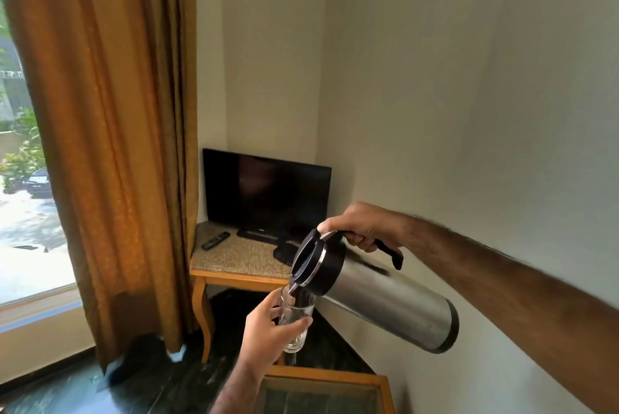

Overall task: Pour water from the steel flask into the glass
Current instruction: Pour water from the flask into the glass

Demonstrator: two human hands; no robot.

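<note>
The right hand (355,226) has its grip wrapped tight around the black handle of the steel flask (382,299). The flask is a long round tube of dull shiny metal with a black collar and a flat black lid. It is tipped almost flat, with its spout pointing down just above the rim of the glass (298,320) and its bottom end sticking out to the right of the glass. The left hand (271,330) has its grip closed around the glass, with the thumb across the front. The glass is clear, smooth and straight, with a thick bottom. It is held up in the air, not standing on anything. It is hard to tell how much water is inside, and the stream is hard to see. Below the glass is a worktop (335,380) with a wooden frame and a dark see-through middle, cut off at the bottom edge. Behind the glass stands a second worktop (234,259) with a speckled stone top and curved wooden legs. On it sit a flat black screen (264,189) and a small remote (215,240). Left of the glass hangs a thick brown curtain (110,132) with deep folds.
</note>
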